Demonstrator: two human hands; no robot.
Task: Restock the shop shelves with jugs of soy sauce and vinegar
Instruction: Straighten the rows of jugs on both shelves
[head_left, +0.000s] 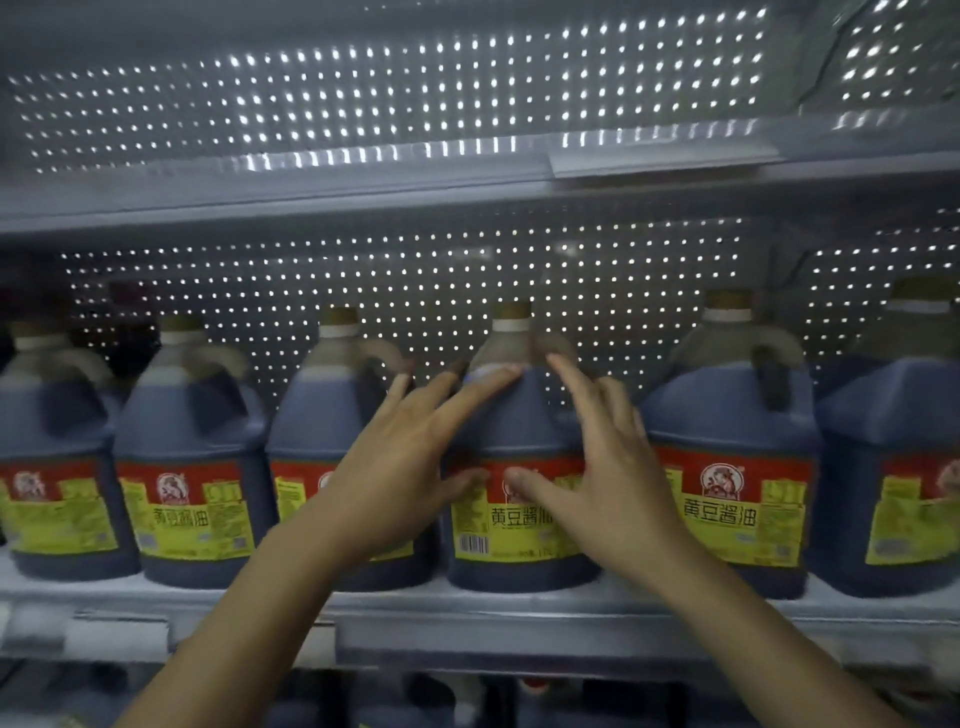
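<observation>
— Where was the jug (519, 447)?

— Upright on the shelf (467, 613), mid-row, straight ahead of both hands, neck pointing up.

— And the hands?

— The left hand (400, 467) and right hand (608, 467) lay flat on its front, fingers straight and spread, gripping nothing. Both looked equally near, so a straight push back seemed next.

Jugs (519, 467) side by side on shelf (467, 613)

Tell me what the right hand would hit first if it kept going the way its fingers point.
The right hand points up and back along the centre jug; its handle looks likeliest, then the perforated back panel. Depth is unclear.
</observation>
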